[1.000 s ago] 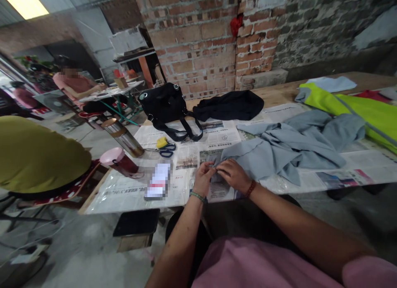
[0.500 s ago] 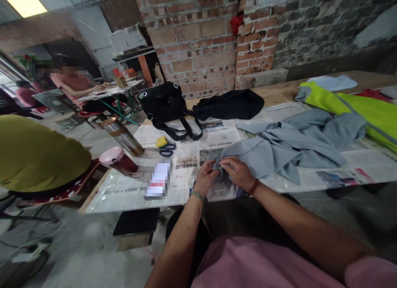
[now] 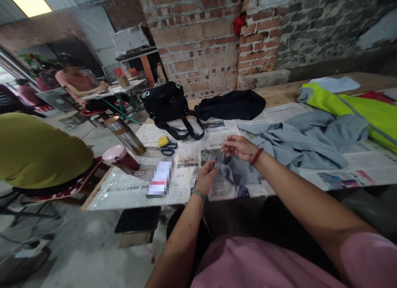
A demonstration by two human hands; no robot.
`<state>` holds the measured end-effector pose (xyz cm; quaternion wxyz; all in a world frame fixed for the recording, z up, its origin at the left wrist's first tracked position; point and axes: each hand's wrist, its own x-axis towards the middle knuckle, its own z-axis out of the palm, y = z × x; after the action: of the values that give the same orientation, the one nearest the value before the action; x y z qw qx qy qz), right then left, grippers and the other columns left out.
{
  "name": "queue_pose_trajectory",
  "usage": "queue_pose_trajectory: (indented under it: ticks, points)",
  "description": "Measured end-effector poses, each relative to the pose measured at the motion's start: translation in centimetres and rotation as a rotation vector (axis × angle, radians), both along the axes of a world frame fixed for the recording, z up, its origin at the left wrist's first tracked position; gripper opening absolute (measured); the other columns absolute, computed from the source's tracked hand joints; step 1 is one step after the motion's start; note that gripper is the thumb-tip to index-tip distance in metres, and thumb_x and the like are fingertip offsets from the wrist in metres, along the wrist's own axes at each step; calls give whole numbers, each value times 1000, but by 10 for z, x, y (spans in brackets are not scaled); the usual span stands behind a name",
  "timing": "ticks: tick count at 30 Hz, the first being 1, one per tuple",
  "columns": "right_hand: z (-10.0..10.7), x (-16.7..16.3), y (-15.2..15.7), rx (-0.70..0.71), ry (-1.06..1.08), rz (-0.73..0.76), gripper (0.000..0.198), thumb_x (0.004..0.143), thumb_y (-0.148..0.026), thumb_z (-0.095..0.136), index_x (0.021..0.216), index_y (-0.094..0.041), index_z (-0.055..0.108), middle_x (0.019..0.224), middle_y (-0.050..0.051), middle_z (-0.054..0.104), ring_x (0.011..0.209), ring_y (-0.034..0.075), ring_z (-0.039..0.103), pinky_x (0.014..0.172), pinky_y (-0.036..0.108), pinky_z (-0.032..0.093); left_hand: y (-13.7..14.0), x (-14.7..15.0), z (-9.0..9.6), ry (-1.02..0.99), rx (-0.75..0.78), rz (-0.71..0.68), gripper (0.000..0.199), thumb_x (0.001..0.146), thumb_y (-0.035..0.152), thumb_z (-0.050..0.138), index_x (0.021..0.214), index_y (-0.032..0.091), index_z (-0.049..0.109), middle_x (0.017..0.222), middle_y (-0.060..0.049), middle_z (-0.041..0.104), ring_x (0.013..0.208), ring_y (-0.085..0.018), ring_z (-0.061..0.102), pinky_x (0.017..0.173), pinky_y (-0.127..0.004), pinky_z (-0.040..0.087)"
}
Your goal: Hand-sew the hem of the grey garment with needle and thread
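Observation:
Grey cloth [image 3: 313, 143] lies in loose folds across the newspaper-covered table, one end reaching to my hands. My left hand [image 3: 206, 178] is closed on the edge of this grey cloth, thumb and fingers pinched together. Above and to the right of it, my right hand [image 3: 238, 147] is lifted off the cloth with its fingertips pinched. Something thin and small may be at those fingertips, but it is too fine to make out. A green band circles my left wrist and a red beaded one my right.
Left of my hands are a phone [image 3: 160, 178], scissors [image 3: 168, 148] with a yellow object beside them, a pink-lidded cup [image 3: 120, 159] and a steel flask [image 3: 125, 135]. Behind lie a black bag [image 3: 166, 104], dark cloth [image 3: 231, 105] and a yellow-green vest [image 3: 356, 106]. A person sits at a far table.
My right hand has moved up and away from the cloth and from my left hand, its fingers still pinched. My left hand keeps hold of the grey cloth in nearly the same place.

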<state>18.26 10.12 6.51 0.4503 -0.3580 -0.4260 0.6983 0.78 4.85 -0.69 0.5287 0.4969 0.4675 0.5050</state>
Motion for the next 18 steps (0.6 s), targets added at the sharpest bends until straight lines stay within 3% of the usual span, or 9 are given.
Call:
queue_pose_trajectory:
  ticks: [11, 18]
  points:
    - [6, 8, 32, 93, -28, -145, 9, 79, -11, 51, 77, -17, 45, 65, -2, 61, 59, 12, 64, 44, 18, 43, 1, 1, 0, -86, -54, 18, 25, 59, 24, 68, 82, 14, 65, 57, 4, 51, 53, -7, 42, 51, -20, 31]
    - [0, 6, 23, 67, -2, -176, 7, 76, -15, 52, 77, -17, 45, 64, -2, 60, 56, 12, 63, 44, 18, 41, 1, -1, -1, -66, -16, 16, 23, 61, 23, 66, 83, 15, 66, 56, 5, 49, 52, -6, 41, 51, -19, 31]
